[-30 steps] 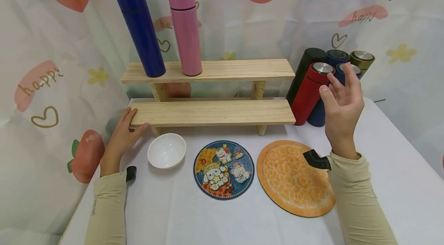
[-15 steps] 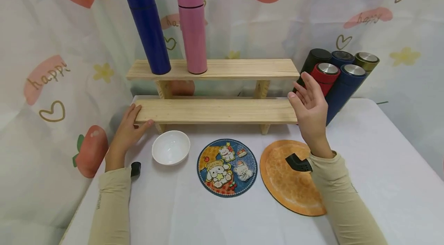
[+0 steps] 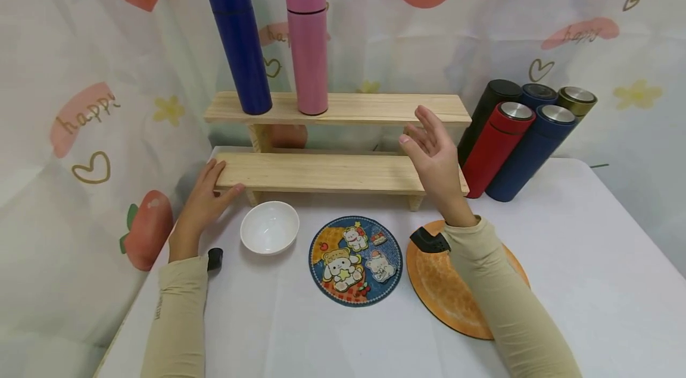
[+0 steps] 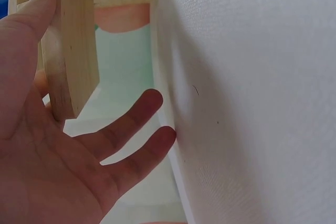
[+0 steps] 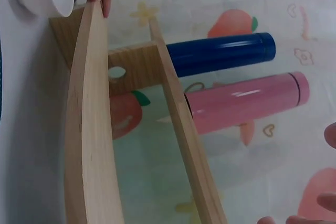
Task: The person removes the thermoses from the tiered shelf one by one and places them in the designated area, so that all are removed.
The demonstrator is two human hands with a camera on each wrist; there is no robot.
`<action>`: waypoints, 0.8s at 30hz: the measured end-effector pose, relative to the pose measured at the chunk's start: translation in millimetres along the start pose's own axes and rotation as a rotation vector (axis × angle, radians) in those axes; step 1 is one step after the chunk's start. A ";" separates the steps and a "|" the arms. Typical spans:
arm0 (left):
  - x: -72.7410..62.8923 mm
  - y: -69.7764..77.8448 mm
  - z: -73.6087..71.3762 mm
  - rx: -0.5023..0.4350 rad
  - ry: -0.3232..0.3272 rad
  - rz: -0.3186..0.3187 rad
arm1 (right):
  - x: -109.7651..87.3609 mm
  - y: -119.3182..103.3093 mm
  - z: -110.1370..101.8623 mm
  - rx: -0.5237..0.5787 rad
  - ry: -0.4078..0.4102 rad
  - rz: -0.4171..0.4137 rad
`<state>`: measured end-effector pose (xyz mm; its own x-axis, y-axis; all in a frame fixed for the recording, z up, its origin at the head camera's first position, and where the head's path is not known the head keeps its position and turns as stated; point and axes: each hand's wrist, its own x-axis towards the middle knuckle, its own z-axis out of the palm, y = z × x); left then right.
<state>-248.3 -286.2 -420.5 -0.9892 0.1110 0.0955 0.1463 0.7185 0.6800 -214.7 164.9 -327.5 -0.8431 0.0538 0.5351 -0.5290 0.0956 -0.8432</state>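
Note:
A two-step wooden shelf stands on the table. My left hand holds the left end of its lower board; in the left wrist view the thumb lies on the board while two fingers stretch away from it. On the upper board stand a blue thermos and a pink thermos, both upright. My right hand is raised before the shelf's right part, fingers loosely bent, holding nothing. Only some fingertips of it show in the right wrist view.
Right of the shelf cluster several thermoses: red, navy, black, olive and another blue. In front lie a white bowl, a round cartoon mat and an orange round mat.
My right hand has moved left, from before the clustered thermoses to before the shelf's right part. The left hand stays on the shelf's end. The head view has shifted slightly.

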 end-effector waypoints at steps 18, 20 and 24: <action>3.3 -2.8 1.6 0.028 0.012 -0.027 | 41.6 -7.9 53.3 0.064 -0.104 0.048; 3.5 -2.9 1.5 0.026 0.012 -0.032 | 45.2 -8.4 58.7 0.061 -0.109 0.049; 3.4 -2.5 1.0 0.021 0.011 -0.036 | 50.4 -9.5 67.7 0.065 -0.126 0.066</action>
<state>-252.0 -286.9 -422.6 -0.9938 0.0778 0.0795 0.1111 0.7360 0.6678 -258.7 99.5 -296.0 -0.8794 -0.0680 0.4711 -0.4739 0.0315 -0.8800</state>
